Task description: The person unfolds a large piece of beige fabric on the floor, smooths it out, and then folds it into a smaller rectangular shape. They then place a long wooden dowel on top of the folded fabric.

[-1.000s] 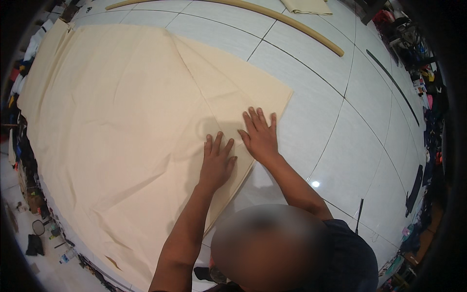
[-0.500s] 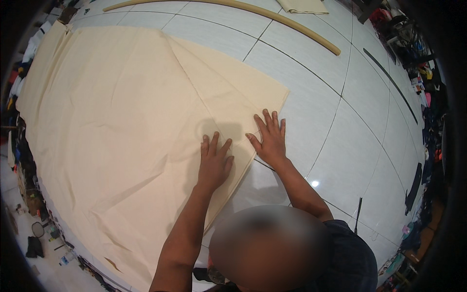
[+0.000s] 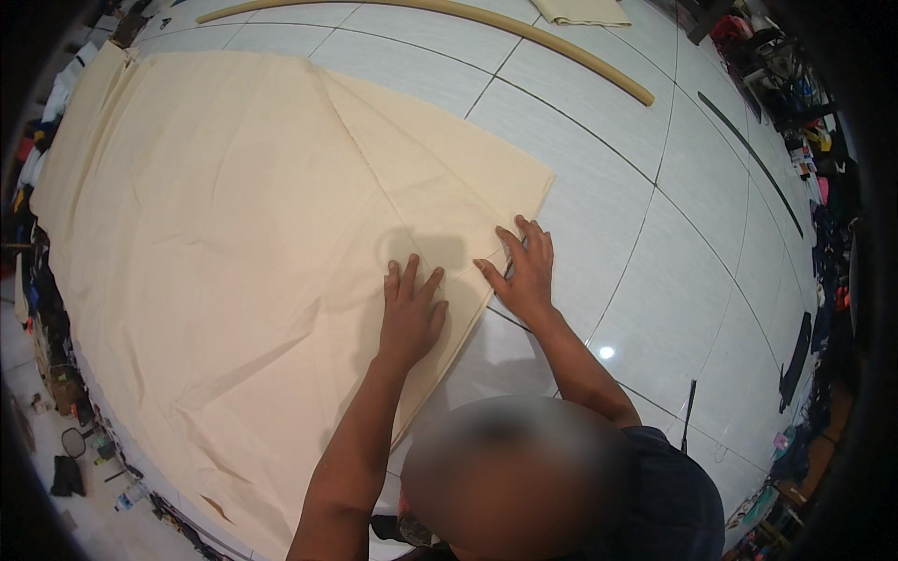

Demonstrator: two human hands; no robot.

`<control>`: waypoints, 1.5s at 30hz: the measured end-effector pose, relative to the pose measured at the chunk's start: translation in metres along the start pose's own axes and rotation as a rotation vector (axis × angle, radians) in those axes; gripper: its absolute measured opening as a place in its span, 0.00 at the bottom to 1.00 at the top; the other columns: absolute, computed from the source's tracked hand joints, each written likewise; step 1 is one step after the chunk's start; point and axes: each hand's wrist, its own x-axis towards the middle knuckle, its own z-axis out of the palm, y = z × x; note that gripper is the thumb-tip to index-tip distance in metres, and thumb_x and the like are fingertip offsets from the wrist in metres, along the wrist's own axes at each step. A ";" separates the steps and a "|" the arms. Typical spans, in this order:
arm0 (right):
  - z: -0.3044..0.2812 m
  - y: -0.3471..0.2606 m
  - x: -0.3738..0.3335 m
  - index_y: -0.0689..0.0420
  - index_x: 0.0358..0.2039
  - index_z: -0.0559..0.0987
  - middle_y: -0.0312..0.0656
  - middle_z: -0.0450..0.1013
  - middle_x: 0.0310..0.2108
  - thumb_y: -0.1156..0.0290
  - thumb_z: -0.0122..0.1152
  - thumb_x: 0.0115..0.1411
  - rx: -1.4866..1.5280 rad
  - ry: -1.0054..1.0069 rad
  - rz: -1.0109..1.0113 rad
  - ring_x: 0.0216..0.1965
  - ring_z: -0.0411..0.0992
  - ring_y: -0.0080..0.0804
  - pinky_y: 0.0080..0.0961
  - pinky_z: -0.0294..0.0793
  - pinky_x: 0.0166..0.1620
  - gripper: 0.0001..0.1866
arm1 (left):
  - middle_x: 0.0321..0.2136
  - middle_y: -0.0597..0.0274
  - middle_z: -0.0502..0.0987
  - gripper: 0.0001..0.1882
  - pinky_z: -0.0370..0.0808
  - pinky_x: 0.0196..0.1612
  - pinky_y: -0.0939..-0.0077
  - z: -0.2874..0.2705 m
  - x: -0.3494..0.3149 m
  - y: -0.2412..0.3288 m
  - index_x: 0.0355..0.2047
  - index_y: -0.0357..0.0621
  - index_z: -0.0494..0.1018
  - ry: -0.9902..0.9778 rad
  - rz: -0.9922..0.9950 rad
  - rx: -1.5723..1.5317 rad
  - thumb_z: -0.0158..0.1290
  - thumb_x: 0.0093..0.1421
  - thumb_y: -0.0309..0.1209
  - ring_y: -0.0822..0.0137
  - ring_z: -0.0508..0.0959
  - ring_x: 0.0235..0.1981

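Note:
A large cream cloth [image 3: 206, 252] lies spread over the tiled floor, with a flap folded across its right side and creases in its lower part. My left hand [image 3: 410, 304] rests flat on the cloth, fingers apart, close to the fold's near edge. To its right, my right hand [image 3: 526, 271] lies at the cloth's right edge. Its fingers are bent and drawn toward each other, with the thumb stretched away from them and touching the cloth. Nothing shows in either hand.
A long tan roll or pole [image 3: 524, 30] curves across the far floor, near a folded cream cloth [image 3: 585, 11]. A thin dark strip [image 3: 753, 159] lies at the right. Mixed piles of goods line both sides, with a black item [image 3: 67, 475] at lower left.
My right hand's fingers have bent and drawn closer together, where they were stretched out and spread before. My left hand and the cloth have hardly moved.

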 end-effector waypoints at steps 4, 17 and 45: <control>0.000 0.001 0.000 0.55 0.51 0.74 0.52 0.60 0.58 0.60 0.65 0.52 -0.004 0.009 0.000 0.61 0.55 0.55 0.57 0.47 0.63 0.27 | 0.66 0.46 0.51 0.28 0.48 0.66 0.44 0.000 -0.001 0.000 0.60 0.53 0.65 0.003 0.000 -0.004 0.54 0.58 0.33 0.33 0.46 0.66; -0.007 0.006 0.011 0.50 0.43 0.81 0.39 0.70 0.47 0.56 0.68 0.49 -0.082 0.063 -0.060 0.50 0.63 0.37 0.39 0.56 0.53 0.21 | 0.62 0.44 0.58 0.27 0.53 0.66 0.50 -0.013 -0.001 -0.002 0.56 0.46 0.68 0.064 -0.011 -0.169 0.56 0.53 0.27 0.42 0.53 0.65; -0.004 0.050 0.076 0.58 0.40 0.75 0.52 0.77 0.34 0.46 0.50 0.62 0.165 0.061 0.608 0.40 0.75 0.52 0.43 0.71 0.44 0.25 | 0.31 0.51 0.76 0.07 0.74 0.38 0.69 -0.206 -0.402 -0.119 0.35 0.36 0.75 0.244 -0.697 0.091 0.52 0.55 0.21 0.57 0.77 0.33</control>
